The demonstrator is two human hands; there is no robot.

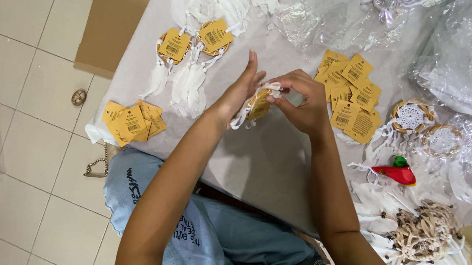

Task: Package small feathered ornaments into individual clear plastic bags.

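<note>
– Jeans (227,244) are filling the bottom edge. What are the 2 hands doing?
– Left hand (239,96) and right hand (300,103) are both pinching 1 small hoop (259,104) above the table (260,158), fingers closed, tags (350,99) lying nearby.

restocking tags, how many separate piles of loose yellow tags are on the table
2: one pile of tags at the table's left edge, one larger pile right of the right hand. More may hide under the plastic wrap.
</note>
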